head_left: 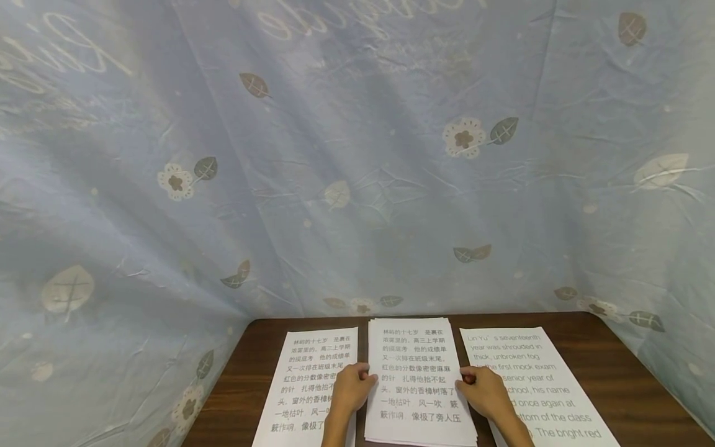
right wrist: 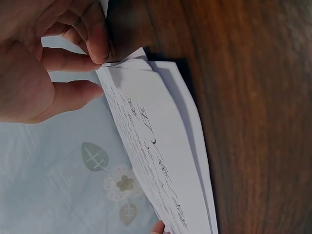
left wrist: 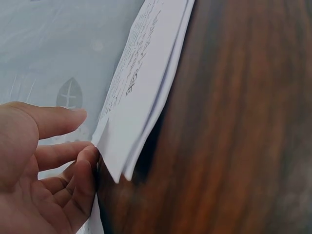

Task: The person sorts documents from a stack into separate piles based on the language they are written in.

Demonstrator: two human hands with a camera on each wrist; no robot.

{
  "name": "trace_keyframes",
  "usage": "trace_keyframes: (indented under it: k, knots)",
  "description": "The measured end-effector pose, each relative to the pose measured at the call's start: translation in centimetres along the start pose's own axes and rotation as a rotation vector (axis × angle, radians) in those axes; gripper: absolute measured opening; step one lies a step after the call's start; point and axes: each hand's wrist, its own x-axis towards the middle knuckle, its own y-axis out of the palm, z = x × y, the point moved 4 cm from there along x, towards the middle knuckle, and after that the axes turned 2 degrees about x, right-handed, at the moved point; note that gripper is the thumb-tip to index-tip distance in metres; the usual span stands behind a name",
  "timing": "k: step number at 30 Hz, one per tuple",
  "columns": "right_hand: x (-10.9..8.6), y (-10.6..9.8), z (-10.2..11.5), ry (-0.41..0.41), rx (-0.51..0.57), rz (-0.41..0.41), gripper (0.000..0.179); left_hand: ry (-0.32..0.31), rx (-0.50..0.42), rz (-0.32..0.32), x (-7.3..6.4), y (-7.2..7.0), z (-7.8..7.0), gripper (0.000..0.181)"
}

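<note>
A stack of white paper [head_left: 416, 385] printed with Chinese text lies in the middle of the table, its sheets slightly uneven at the edges. My left hand [head_left: 352, 388] is at its left edge. Bent fingertips touch the paper's side in the left wrist view, while the thumb [left wrist: 63, 122] stands apart from them. At the opposite edge is my right hand [head_left: 485, 391]. In the right wrist view its fingertips meet the stack's edge near a lifted corner, and the thumb [right wrist: 75, 95] is held away from the index finger.
Left of the stack lies paper [head_left: 304, 379] with Chinese text, partly covered by my left forearm. Paper with English text [head_left: 550, 379] lies on the right, partly under my right arm. Behind the brown wooden table [head_left: 234, 385] hangs a pale blue patterned cloth [head_left: 385, 248].
</note>
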Motion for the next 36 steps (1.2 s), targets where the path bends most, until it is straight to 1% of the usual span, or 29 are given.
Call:
trace_keyframes:
  k: [8, 15, 19, 27, 32, 34, 36]
  knots:
    - [0.2, 0.0, 0.3, 0.016, -0.020, 0.007, 0.039, -0.014, 0.010, -0.009, 0.1, 0.1, 0.0, 0.041]
    - [0.2, -0.2, 0.4, -0.005, -0.034, 0.000, 0.040, -0.013, 0.026, -0.022, 0.2, 0.1, -0.1, 0.041]
    - [0.2, -0.3, 0.5, 0.002, -0.013, -0.014, 0.038, -0.015, 0.024, -0.027, 0.1, 0.1, -0.3, 0.041]
    - [0.0, -0.3, 0.8, 0.019, 0.083, -0.023, 0.042, -0.021, -0.018, -0.037, 0.0, 0.0, -0.7, 0.038]
    - [-0.2, -0.5, 1.1, 0.034, 0.187, -0.017, 0.044, 0.007, -0.052, -0.046, 0.0, -0.3, -1.0, 0.038]
    - [-0.3, -0.6, 1.3, 0.038, 0.234, -0.014, 0.044, 0.026, -0.074, -0.050, 0.0, -0.5, -1.0, 0.038]
    - [-0.4, -0.6, 1.4, 0.049, 0.265, -0.008, 0.044, 0.031, -0.100, -0.048, -0.1, -0.8, -1.1, 0.038]
